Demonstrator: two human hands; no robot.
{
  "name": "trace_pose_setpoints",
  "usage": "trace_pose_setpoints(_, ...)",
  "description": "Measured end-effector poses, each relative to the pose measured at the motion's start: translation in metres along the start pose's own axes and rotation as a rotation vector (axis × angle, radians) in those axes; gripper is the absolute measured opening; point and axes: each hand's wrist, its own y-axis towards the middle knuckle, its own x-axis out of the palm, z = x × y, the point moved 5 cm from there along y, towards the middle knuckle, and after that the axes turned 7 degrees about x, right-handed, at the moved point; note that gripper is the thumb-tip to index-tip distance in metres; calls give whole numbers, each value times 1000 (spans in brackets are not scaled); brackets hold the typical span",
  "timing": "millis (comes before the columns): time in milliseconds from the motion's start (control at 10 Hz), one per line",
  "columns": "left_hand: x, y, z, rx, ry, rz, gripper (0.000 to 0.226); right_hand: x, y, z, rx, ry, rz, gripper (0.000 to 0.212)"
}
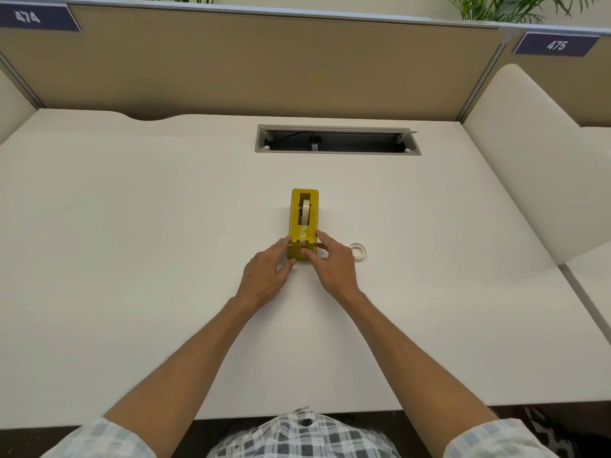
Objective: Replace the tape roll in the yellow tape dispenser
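Two dark blue desk number plates are showing white digits: "474" (pixel 28 17) at the upper left of the frame and "475" (pixel 556 45) at the upper right, both fixed to the tan partition (pixel 264 61). No brand is readable on the yellow tape dispenser (pixel 304 223), which is sitting at the centre of the white desk (pixel 132 226) with a tape roll (pixel 304 211) standing in its slot. The left hand (pixel 264 276) is touching the dispenser's near left corner with loosely extended fingers. The right hand (pixel 334 262) is pinching the near end, thumb on the front and fingers along the right side. A spare tape roll (pixel 358 251) is lying flat just right of that hand, partly hidden behind it. The open cable tray (pixel 337 140) is too dark inside to make out clearly.
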Motion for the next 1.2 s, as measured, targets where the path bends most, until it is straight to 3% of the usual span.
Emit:
trace_pose_setpoints(400,-4,5,0,-37,46,18,48,-6,8,2,-20,-47,-49,45)
trace_pose_setpoints(900,2,-2,-5,-34,58,-31,62,-2,8,4,0,-122,-28,52)
trace_pose_setpoints(1200,-7,1,-9,-38,61,-13,52,-7,5,9,-3,-231,46,49)
